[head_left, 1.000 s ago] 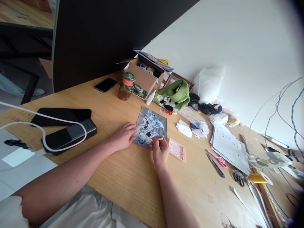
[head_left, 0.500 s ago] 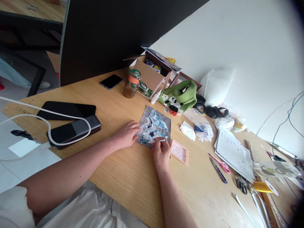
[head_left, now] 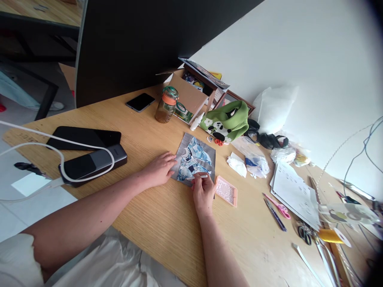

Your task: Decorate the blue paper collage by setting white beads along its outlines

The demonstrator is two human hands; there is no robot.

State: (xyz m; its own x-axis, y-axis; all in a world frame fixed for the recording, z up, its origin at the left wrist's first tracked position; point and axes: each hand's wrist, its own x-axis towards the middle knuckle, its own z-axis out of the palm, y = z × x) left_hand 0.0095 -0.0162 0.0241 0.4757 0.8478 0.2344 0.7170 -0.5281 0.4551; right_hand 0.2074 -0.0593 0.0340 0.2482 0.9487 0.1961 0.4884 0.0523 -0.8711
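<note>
Grey sheet with blue picture (head_left: 196, 156) lies just ahead of right hand (head_left: 203, 192), which pinches white pen-like stick (head_left: 204, 176) over sheet's lower part. Left hand (head_left: 160, 169) lies flat, outstretched, touching sheet's left edge. Just right of right hand: pink tray (head_left: 235, 197) holding tiny pale pieces (head_left: 226, 190).

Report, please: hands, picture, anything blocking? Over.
Left hand at picture's left edge. Right hand pinching white stick, hiding part of picture. Pink tray beside right hand.

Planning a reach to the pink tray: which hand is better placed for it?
Probably the right hand: it is close beside the pink tray, though it holds a white pen-like tool. The left hand lies at the patterned sheet's opposite side, farther away.
</note>
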